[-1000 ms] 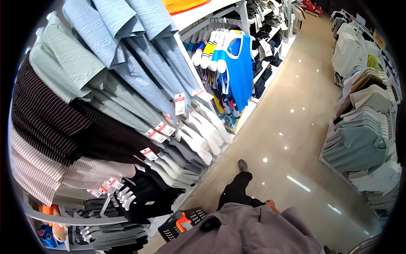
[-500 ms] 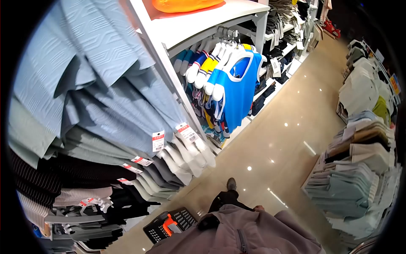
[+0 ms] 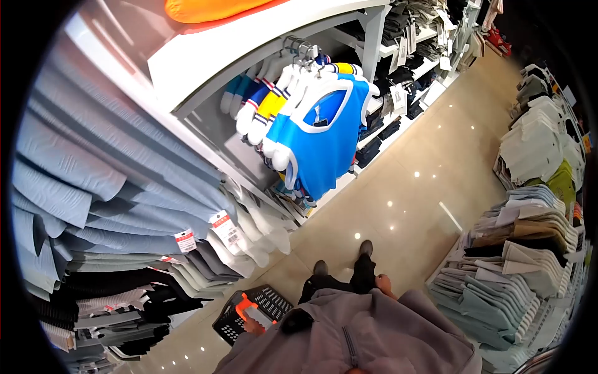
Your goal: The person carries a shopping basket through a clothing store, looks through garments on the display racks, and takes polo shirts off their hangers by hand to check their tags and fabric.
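Note:
My left hand point(image 3: 253, 325) is closed on the orange handle point(image 3: 244, 304) of a black perforated basket point(image 3: 273, 302), low and left of my body. At my right side hangs my right hand point(image 3: 384, 283), near my trouser leg; its fingers are too small to make out. Blue textured shirts point(image 3: 106, 181) with red and white price tags point(image 3: 225, 229) hang at the left. Ahead, a blue sleeveless top with white trim point(image 3: 324, 146) hangs at the front of a row of hangers.
White shelving point(image 3: 249, 37) holds an orange item point(image 3: 212, 9) on top. Folded dark clothes fill shelves further along. Racks of green, beige and white shirts point(image 3: 492, 293) line the right side. A glossy tiled floor point(image 3: 411, 199) runs between them.
The blue top and shelving appear larger and nearer. Both my shoes now show, where one showed before. My left hand has come into view on the basket handle.

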Tool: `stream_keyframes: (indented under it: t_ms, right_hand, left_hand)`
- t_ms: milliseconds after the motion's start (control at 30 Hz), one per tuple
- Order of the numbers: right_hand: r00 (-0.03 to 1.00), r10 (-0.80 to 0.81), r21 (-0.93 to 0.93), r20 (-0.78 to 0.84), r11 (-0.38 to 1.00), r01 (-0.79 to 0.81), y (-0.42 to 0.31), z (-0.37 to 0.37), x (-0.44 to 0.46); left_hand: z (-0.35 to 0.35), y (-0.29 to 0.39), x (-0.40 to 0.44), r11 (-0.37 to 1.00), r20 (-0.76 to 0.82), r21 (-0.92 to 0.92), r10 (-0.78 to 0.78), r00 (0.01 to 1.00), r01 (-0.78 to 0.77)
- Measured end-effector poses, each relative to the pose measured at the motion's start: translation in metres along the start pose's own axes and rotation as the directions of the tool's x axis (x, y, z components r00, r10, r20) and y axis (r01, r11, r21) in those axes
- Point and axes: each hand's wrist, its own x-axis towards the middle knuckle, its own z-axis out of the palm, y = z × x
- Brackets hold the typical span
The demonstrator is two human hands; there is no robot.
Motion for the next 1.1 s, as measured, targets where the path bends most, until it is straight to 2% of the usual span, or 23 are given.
stream_keyframes:
  t_ms: [133, 200, 267, 300, 400, 533, 600, 667, 733, 867, 1100]
  right_hand:
    - [0.999, -0.043, -0.018, -0.025, 0.999, 0.043, 0.001, -0.05, 0.071]
    - [0.998, -0.056, 0.015, -0.024, 0.998, 0.056, 0.008, -0.078, 0.102]
    - [0.996, -0.059, 0.142, 0.069, 0.989, 0.049, 0.012, -0.107, 0.126]
    - [0.996, -0.079, 0.145, 0.048, 0.987, 0.071, 0.02, -0.116, 0.135]
    - [0.988, -0.085, 0.188, 0.127, 0.98, 0.06, 0.048, -0.14, 0.167]
    - [0.987, 0.011, 0.285, 0.159, 0.957, -0.057, 0.085, -0.163, 0.182]
    - [0.969, 0.095, 0.282, 0.228, 0.946, -0.159, 0.089, -0.18, 0.179]
    - [0.972, 0.073, 0.257, 0.223, 0.957, -0.131, 0.103, -0.183, 0.183]
    - [0.975, 0.14, 0.227, 0.174, 0.958, -0.178, 0.128, -0.163, 0.2]
    - [0.973, 0.219, 0.305, 0.079, 0.924, -0.232, 0.102, -0.196, 0.189]
    - [0.963, 0.148, 0.179, 0.224, 0.965, -0.191, 0.095, -0.243, 0.274]
  left_hand:
    - [0.044, -0.002, -0.052, 0.997, -0.048, 0.061, 0.055, 0.997, -0.052]
    - [0.069, 0.0, -0.079, 0.993, -0.057, 0.093, 0.083, 0.995, -0.078]
    - [0.092, 0.002, -0.107, 0.988, -0.064, 0.118, 0.106, 0.992, -0.098]
    - [0.107, 0.004, -0.122, 0.985, -0.066, 0.131, 0.121, 0.99, -0.112]
    - [0.144, 0.01, -0.162, 0.975, -0.063, 0.17, 0.154, 0.986, -0.142]
    - [0.193, 0.015, -0.205, 0.961, -0.056, 0.215, 0.192, 0.98, -0.175]
    - [0.218, 0.009, -0.217, 0.956, -0.049, 0.229, 0.199, 0.979, -0.183]
    - [0.241, 0.008, -0.232, 0.954, -0.042, 0.235, 0.199, 0.979, -0.184]
    - [0.259, 0.008, -0.245, 0.952, -0.045, 0.243, 0.201, 0.979, -0.184]
    - [0.298, 0.02, -0.269, 0.946, -0.045, 0.269, 0.198, 0.979, -0.179]
    - [0.371, 0.038, -0.303, 0.933, -0.058, 0.327, 0.181, 0.982, -0.152]
